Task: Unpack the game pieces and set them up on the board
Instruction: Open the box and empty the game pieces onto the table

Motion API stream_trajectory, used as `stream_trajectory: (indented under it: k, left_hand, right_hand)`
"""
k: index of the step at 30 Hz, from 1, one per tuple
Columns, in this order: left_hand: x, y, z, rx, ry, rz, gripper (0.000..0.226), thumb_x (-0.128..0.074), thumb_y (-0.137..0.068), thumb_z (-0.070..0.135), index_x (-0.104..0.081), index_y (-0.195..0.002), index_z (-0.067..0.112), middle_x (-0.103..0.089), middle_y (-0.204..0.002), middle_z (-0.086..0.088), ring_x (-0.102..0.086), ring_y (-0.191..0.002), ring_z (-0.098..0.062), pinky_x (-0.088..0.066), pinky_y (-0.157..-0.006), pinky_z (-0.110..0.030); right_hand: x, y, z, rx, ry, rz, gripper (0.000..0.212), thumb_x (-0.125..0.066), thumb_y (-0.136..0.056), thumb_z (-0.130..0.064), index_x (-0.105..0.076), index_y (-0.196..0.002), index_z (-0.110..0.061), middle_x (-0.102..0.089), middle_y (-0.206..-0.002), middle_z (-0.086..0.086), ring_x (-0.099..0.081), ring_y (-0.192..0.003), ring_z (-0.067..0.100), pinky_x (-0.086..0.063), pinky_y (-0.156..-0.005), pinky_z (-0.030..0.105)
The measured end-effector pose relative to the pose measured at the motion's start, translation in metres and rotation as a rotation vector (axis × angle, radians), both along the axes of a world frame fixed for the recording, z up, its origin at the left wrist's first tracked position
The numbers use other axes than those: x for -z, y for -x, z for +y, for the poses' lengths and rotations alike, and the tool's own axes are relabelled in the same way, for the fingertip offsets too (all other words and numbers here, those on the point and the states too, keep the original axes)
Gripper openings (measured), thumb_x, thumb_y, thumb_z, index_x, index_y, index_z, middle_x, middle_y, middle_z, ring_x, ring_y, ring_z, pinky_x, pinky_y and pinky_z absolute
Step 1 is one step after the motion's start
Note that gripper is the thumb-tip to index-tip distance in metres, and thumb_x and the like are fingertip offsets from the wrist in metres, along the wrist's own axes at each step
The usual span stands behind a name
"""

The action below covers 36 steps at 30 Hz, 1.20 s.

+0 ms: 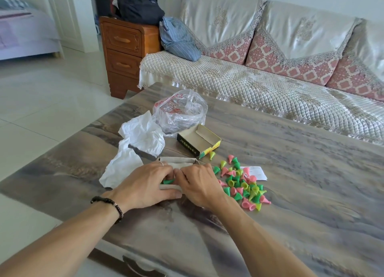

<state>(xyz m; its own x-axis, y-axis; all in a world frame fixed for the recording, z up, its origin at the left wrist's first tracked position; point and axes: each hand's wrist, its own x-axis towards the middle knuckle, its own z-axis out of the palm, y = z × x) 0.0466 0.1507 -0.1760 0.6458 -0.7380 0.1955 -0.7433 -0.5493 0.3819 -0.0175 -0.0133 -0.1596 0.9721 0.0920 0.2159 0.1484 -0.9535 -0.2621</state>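
Observation:
A shallow grey cardboard tray sits on the table in front of me. My left hand grips its near wall with the thumb along the front edge. My right hand reaches into the tray, fingers curled; a green cone piece lies between the two hands. Whether the right fingers hold it is hidden. A heap of several pink, green and yellow cone pieces lies to the right of my right hand. One yellow cone lies by the open box lid.
Crumpled white paper lies left of the tray, a clear plastic bag behind it. A white paper slip sits under the heap. A sofa runs beyond the table, a wooden drawer cabinet at its left end.

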Motion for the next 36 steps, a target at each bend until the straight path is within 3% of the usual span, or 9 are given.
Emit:
stream_trajectory:
  k: [4, 9, 13, 16, 20, 24, 30, 33, 36]
  left_hand:
    - [0.001, 0.003, -0.006, -0.040, 0.045, 0.002, 0.060, -0.040, -0.067, 0.089, -0.043, -0.096, 0.036, -0.054, -0.084, 0.022, -0.052, -0.080, -0.001, -0.046, -0.069, -0.028]
    - [0.002, 0.001, -0.006, 0.018, -0.017, -0.036, 0.049, -0.029, -0.074, 0.086, -0.041, -0.081, 0.039, -0.048, -0.074, 0.014, -0.046, -0.077, -0.006, -0.039, -0.065, -0.028]
    - [0.000, 0.001, -0.007, 0.024, -0.030, -0.067, 0.057, -0.021, -0.077, 0.084, -0.040, -0.073, 0.030, -0.047, -0.069, 0.011, -0.047, -0.072, -0.010, -0.039, -0.062, -0.032]
    - [-0.003, -0.001, -0.012, -0.033, 0.016, -0.024, 0.058, -0.018, -0.088, 0.070, -0.039, -0.064, 0.022, -0.053, -0.062, 0.005, -0.050, -0.062, -0.013, -0.040, -0.058, -0.035]
    - [-0.005, -0.004, -0.020, -0.070, -0.009, -0.010, 0.050, -0.034, -0.095, 0.053, -0.038, -0.058, 0.020, -0.045, -0.052, 0.003, -0.046, -0.054, -0.012, -0.036, -0.054, -0.035]
    - [-0.008, -0.007, -0.023, -0.103, 0.046, 0.036, 0.052, -0.052, -0.086, 0.057, -0.042, -0.057, 0.015, -0.043, -0.049, 0.004, -0.046, -0.051, -0.013, -0.036, -0.051, -0.033]
    - [-0.010, -0.011, -0.027, -0.277, 0.376, 0.278, 0.050, -0.066, -0.083, 0.051, -0.044, -0.053, 0.018, -0.044, -0.052, 0.008, -0.045, -0.053, -0.010, -0.032, -0.053, -0.029]
    - [-0.016, -0.006, -0.029, -0.279, 0.362, 0.113, 0.047, -0.056, -0.088, 0.053, -0.044, -0.057, 0.020, -0.044, -0.049, 0.007, -0.049, -0.053, -0.020, -0.038, -0.064, -0.034]
    - [-0.025, 0.001, -0.035, -0.206, 0.294, -0.177, 0.044, -0.051, -0.091, 0.051, -0.044, -0.061, 0.021, -0.033, -0.041, 0.010, -0.036, -0.040, -0.012, -0.039, -0.075, -0.037]
  right_hand:
    - [-0.001, -0.006, -0.002, 0.132, -0.351, -0.014, 0.048, -0.039, -0.100, -0.030, -0.028, -0.054, -0.020, -0.035, -0.050, -0.005, -0.038, -0.051, 0.018, -0.033, -0.058, 0.035]
    - [-0.008, -0.006, -0.001, 0.270, -0.670, -0.142, 0.051, -0.037, -0.100, -0.044, -0.025, -0.057, -0.019, -0.028, -0.048, -0.007, -0.026, -0.049, 0.010, -0.026, -0.050, 0.034]
    - [-0.014, 0.003, -0.013, 0.357, -0.562, -0.402, 0.050, -0.035, -0.101, -0.040, -0.019, -0.057, -0.023, -0.023, -0.045, -0.008, -0.021, -0.049, 0.008, -0.022, -0.048, 0.036]
    - [-0.011, 0.013, -0.029, 0.351, -0.564, -0.374, 0.049, -0.036, -0.102, -0.037, -0.017, -0.059, -0.023, -0.026, -0.043, -0.008, -0.021, -0.047, 0.009, -0.017, -0.046, 0.024]
    - [-0.004, 0.024, -0.042, 0.362, -0.533, -0.302, 0.050, -0.038, -0.101, -0.036, -0.018, -0.058, -0.022, -0.030, -0.041, -0.009, -0.023, -0.045, 0.010, -0.020, -0.047, 0.027]
    - [-0.005, 0.025, -0.044, 0.350, -0.487, -0.261, 0.050, -0.040, -0.101, -0.036, -0.022, -0.056, -0.020, -0.026, -0.042, -0.010, -0.027, -0.044, 0.010, -0.020, -0.048, 0.029]
    - [-0.007, 0.025, -0.042, 0.320, -0.436, -0.269, 0.051, -0.040, -0.101, -0.035, -0.024, -0.056, -0.019, -0.028, -0.044, -0.010, -0.032, -0.042, 0.010, -0.018, -0.044, 0.024]
    - [-0.009, 0.026, -0.043, 0.328, -0.419, -0.289, 0.052, -0.041, -0.101, -0.034, -0.023, -0.055, -0.021, -0.028, -0.043, -0.009, -0.032, -0.043, 0.010, -0.021, -0.044, 0.027]
    - [-0.009, 0.030, -0.045, 0.345, -0.420, -0.268, 0.053, -0.040, -0.101, -0.037, -0.024, -0.054, -0.019, -0.033, -0.043, -0.007, -0.034, -0.044, 0.013, -0.032, -0.049, 0.038]
